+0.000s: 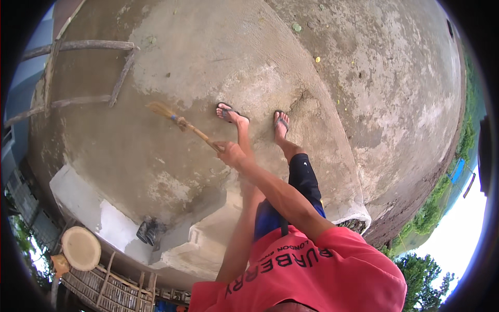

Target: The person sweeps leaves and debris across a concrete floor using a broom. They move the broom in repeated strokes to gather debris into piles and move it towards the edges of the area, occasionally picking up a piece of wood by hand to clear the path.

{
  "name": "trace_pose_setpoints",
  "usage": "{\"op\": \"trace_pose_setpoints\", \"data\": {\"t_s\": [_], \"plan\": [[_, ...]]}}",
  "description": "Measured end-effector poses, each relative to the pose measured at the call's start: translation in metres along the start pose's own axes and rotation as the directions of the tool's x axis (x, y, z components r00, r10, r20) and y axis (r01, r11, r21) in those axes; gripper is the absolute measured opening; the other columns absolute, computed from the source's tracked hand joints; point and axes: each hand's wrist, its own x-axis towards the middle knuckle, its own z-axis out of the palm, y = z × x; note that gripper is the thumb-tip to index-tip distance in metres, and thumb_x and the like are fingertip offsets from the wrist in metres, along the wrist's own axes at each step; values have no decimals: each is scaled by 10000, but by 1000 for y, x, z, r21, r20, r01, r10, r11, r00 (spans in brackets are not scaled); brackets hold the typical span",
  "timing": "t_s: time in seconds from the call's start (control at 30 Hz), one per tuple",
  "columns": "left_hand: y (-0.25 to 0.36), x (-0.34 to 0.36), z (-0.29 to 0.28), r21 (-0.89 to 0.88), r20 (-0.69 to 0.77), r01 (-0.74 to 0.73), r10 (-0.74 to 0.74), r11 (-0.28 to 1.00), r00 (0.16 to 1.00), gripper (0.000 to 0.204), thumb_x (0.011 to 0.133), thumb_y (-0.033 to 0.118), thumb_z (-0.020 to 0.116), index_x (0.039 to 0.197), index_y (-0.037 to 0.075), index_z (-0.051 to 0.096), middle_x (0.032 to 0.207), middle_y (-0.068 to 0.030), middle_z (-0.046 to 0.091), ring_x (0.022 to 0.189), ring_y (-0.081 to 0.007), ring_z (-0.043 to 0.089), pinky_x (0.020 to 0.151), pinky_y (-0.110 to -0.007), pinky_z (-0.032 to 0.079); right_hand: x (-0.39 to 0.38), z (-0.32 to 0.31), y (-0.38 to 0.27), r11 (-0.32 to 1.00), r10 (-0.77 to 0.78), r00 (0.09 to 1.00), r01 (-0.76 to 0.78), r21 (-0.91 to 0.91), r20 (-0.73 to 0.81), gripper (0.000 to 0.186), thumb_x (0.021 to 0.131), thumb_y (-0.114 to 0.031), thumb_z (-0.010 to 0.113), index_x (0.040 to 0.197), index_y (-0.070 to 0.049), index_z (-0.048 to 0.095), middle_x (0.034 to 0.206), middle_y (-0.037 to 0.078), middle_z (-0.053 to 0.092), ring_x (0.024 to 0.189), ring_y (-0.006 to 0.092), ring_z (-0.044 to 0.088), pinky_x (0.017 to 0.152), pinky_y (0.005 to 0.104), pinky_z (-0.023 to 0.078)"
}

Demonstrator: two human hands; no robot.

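My right arm reaches across my body, and my right hand [232, 154] is closed around the handle end of a short broom [200, 133]. The broom slants up and left from the hand, with its straw-coloured bristles at the far end over the wet-looking concrete. A blue band and a bound knot sit where the bristles meet the handle. My left arm [240, 229] hangs forward and passes behind the right forearm; the left hand is hidden there. My feet in dark flip-flops stand just right of the broom.
A wooden pole frame [88, 46] stands at the upper left. Near the lower left are a pale concrete ledge [78, 190], a dark crumpled item [148, 231] and a round wooden disc [81, 248]. A raised concrete edge [332, 112] curves along my right. Small leaves lie beyond it.
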Motion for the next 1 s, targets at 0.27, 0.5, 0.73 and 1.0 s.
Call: {"op": "trace_pose_setpoints", "data": {"t_s": [0.27, 0.5, 0.73, 1.0], "plan": [[-36, 19, -61, 2, 129, 234, -233, 972, 964, 1017, 780, 282, 752, 1516, 290, 49, 1471, -406, 33, 1298, -540, 325, 1016, -605, 330, 91, -252, 10, 959, 206, 787, -280, -40, -582, 400, 855, -188, 618, 1249, -122, 604, 768, 155, 678, 585, 217, 658, 517, 354, 550], [-47, 30, -120, -93, 15, 153, -152, 984, 988, 971, 773, 260, 746, 1505, 256, 109, 1453, -423, 76, 1280, -529, 360, 978, -595, 386, 26, -252, -28, 964, 82, 651, -243, -105, -755, 430, 856, -149, 572, 1274, -60, 516, 725, 171, 631, 585, 270, 628, 526, 398, 502], [-33, 47, -153, -84, 42, 166, -163, 982, 986, 907, 748, 248, 742, 1491, 252, 223, 1444, -383, 149, 1182, -480, 456, 953, -567, 407, -6, -22, -148, 940, 96, 994, -75, 333, -47, 460, 887, -79, 560, 1336, -54, 464, 766, 55, 579, 461, 77, 472, 383, 242, 375], [1, 97, -149, -166, -166, 303, -330, 938, 929, 959, 745, 270, 753, 1501, 280, 162, 1433, -389, 134, 1205, -482, 415, 918, -562, 424, 317, 80, -267, 717, 5, 970, -173, 675, 244, 615, 839, -6, 620, 1382, 91, 347, 643, 118, 585, 463, 171, 541, 393, 302, 434]]}}
